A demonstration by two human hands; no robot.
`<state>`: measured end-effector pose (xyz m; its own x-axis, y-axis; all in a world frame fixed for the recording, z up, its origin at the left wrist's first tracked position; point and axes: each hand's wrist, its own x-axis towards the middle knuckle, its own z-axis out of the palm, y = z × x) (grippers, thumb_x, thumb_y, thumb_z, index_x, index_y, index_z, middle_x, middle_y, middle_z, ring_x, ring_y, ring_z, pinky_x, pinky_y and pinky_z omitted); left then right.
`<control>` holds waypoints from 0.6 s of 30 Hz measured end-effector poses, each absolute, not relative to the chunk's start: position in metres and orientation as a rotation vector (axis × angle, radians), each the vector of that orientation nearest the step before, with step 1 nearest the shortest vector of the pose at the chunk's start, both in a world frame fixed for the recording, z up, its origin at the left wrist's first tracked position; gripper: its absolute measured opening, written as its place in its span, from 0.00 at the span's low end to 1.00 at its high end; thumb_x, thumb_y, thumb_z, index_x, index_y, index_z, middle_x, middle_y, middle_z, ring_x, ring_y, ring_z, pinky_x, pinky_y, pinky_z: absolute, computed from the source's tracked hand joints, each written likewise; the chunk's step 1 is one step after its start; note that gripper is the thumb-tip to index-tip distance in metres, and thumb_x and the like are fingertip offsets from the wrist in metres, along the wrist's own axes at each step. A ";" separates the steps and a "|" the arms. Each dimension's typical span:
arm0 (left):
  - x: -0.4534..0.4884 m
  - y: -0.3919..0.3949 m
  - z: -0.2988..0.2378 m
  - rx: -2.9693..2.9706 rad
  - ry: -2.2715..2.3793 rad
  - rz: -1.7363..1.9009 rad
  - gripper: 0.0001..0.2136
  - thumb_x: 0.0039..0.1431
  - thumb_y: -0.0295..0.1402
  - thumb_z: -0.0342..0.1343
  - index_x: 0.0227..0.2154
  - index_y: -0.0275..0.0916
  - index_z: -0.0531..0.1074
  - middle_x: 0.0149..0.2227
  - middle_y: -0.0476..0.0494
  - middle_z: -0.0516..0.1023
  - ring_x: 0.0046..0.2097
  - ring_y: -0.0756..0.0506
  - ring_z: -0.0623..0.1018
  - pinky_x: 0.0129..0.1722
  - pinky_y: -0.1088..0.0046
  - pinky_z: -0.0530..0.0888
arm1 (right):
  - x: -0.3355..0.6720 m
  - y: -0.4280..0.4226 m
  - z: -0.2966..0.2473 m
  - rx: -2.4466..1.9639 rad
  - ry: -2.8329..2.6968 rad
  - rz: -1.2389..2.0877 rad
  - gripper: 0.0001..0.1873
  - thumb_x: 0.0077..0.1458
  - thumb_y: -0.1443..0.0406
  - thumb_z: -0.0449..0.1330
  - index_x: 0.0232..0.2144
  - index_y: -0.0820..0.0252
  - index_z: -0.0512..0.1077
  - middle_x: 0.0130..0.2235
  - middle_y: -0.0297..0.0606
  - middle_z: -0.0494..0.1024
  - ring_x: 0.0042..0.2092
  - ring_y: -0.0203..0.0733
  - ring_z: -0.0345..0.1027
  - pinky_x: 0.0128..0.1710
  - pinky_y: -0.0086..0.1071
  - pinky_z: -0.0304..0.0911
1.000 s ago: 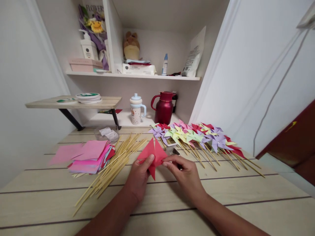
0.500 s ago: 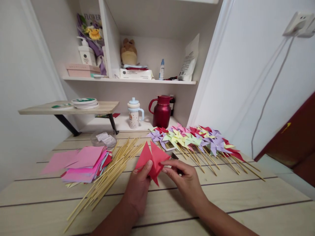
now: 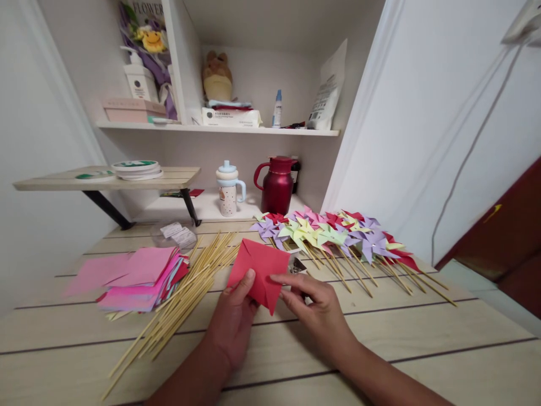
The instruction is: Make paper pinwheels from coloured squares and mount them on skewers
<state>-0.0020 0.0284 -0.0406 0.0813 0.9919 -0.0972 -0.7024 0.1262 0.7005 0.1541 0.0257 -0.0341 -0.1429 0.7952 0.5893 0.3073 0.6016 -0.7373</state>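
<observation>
A square of red paper [image 3: 262, 265] with slits running in from its corners is held above the table between both hands. My left hand [image 3: 236, 307] grips its lower left side, thumb on top and the other fingers hidden beneath. At the right edge, my right hand [image 3: 313, 301] pinches the paper with index finger and thumb. To the left lie a bundle of thin wooden sticks [image 3: 192, 299] and a stack of coloured paper squares [image 3: 146, 276]. Several finished paper pinwheels [image 3: 333, 237] on sticks lie to the right. Just behind my right hand is a small dark-patterned item [image 3: 297, 265], partly covered.
Behind the sticks sits a clear round dish [image 3: 174, 234] with white packets. A small raised shelf [image 3: 177, 177] stands at the back left. A cup with a blue lid [image 3: 229, 192] and a red jug [image 3: 277, 186] stand at the back.
The red paper, parted at a slit with its pieces spread before, now lies nearly flat as a square. Both hands keep their hold. The view has shifted slightly.
</observation>
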 end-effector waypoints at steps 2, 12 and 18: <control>-0.002 0.028 -0.040 0.579 0.635 1.360 0.15 0.56 0.38 0.62 0.43 0.35 0.77 0.45 0.38 0.82 0.47 0.40 0.79 0.50 0.63 0.72 | 0.154 0.025 -0.034 -0.911 -1.704 0.546 0.10 0.54 0.69 0.62 0.38 0.54 0.81 0.31 0.36 0.80 0.27 0.37 0.65 0.28 0.29 0.60; 0.000 0.021 -0.038 0.632 0.643 1.346 0.15 0.56 0.39 0.62 0.41 0.34 0.79 0.43 0.36 0.83 0.46 0.40 0.79 0.49 0.62 0.72 | 0.152 0.025 -0.036 -0.979 -1.547 0.734 0.05 0.52 0.62 0.65 0.27 0.56 0.78 0.26 0.33 0.76 0.27 0.37 0.63 0.28 0.30 0.58; 0.004 0.020 -0.040 0.684 0.618 1.329 0.14 0.56 0.39 0.62 0.42 0.35 0.79 0.41 0.38 0.83 0.46 0.40 0.79 0.49 0.63 0.71 | 0.152 0.026 -0.033 -1.064 -1.458 0.784 0.09 0.52 0.59 0.65 0.25 0.59 0.75 0.21 0.28 0.64 0.25 0.35 0.54 0.26 0.29 0.53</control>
<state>0.0040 0.0204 -0.0402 0.1404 0.9899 -0.0185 -0.6517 0.1064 0.7510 0.1522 0.0255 -0.0330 0.0190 0.9230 0.3843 0.1879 0.3742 -0.9081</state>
